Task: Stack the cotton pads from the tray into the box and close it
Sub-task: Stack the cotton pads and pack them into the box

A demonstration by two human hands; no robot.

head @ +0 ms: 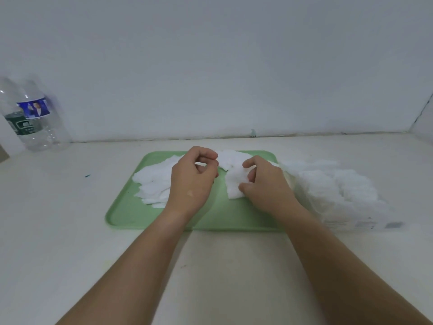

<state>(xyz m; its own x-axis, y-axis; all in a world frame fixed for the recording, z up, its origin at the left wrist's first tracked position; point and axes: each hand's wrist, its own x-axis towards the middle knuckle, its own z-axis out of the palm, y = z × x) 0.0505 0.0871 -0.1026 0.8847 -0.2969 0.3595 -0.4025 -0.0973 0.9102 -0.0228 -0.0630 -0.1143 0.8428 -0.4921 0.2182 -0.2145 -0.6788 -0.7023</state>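
Note:
A light green tray (131,216) lies on the table with white cotton pads spread over its far half. One loose heap of pads (153,184) lies at the left. A small stack of pads (234,181) sits in the middle. My right hand (264,186) curls its fingers and thumb round the right edge of that stack. My left hand (192,179) hovers over the tray with curled fingers and holds nothing that I can see. Just right of the tray stands a clear box (339,195) filled with white pads; its lid state is unclear.
Two clear plastic water bottles (35,116) stand at the far left against the wall. The white table (222,266) runs to a pale wall behind. A small teal speck (87,176) lies left of the tray.

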